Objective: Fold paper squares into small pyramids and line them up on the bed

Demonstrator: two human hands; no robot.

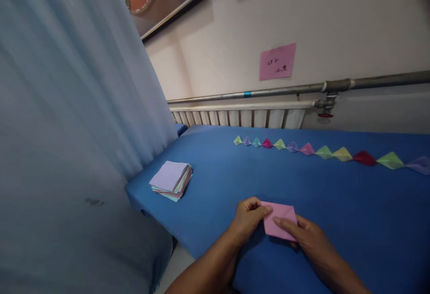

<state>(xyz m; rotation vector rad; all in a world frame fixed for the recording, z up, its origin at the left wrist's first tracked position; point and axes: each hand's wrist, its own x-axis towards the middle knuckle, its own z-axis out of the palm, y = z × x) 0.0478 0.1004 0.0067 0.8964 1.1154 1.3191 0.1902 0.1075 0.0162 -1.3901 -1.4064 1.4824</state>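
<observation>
A pink folded paper [281,210] is held between both hands, just above the blue bed. My left hand [249,218] pinches its left edge, thumb on top and the other fingers curled behind. On the right side, my right hand [304,232] grips the same paper with its thumb lying across the face; most of its fingers are hidden underneath. Beyond the hands, a row of folded paper diamonds [308,149] in several colours stretches along the bed. To the left lies a stack of coloured paper sheets [169,176], with a lilac sheet uppermost.
The blue bed surface [215,168] runs along the wall. A light blue curtain [74,119] hangs at the left. Behind the bed are a white radiator [245,117], a metal pipe [285,90] and a red-handled valve [325,115]. A pink note [277,62] is on the wall.
</observation>
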